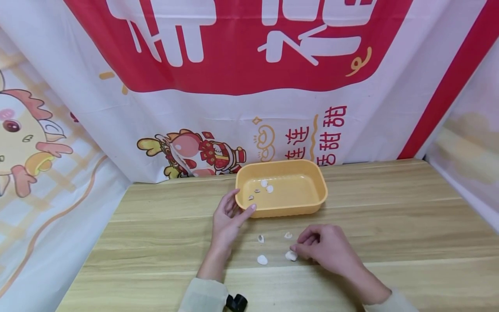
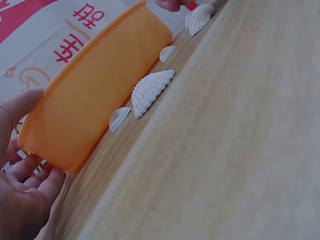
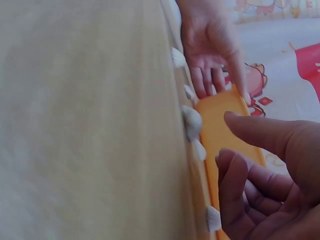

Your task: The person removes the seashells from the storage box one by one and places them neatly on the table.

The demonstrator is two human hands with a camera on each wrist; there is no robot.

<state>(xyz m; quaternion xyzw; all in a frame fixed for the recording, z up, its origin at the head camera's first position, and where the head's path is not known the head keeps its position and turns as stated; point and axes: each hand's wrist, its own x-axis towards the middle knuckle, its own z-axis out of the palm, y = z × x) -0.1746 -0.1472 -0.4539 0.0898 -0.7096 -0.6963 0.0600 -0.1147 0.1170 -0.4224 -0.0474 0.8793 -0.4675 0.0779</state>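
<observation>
An orange-yellow plastic basin (image 1: pixel 286 211) stands by the back cloth, with several small shells (image 1: pixel 269 189) lying in its left part. My left hand (image 1: pixel 228 221) holds the basin's left end, thumb at the front rim and fingers at the side. In front of the basin, several white shells (image 1: pixel 262 260) lie on the table; a ribbed one (image 2: pixel 152 90) shows large in the left wrist view. My right hand (image 1: pixel 327 249) is low over the right-hand white shell (image 1: pixel 290 255), its fingertips close to it. In the right wrist view thumb and forefinger are apart, with nothing between them.
The wood-grain table (image 1: pixel 163 242) meets a printed red and white cloth (image 1: pixel 218 104) behind the basin. More printed cloth hangs on the left (image 1: pixel 50 173) and right sides. A black device (image 1: pixel 236 302) is at the left wrist.
</observation>
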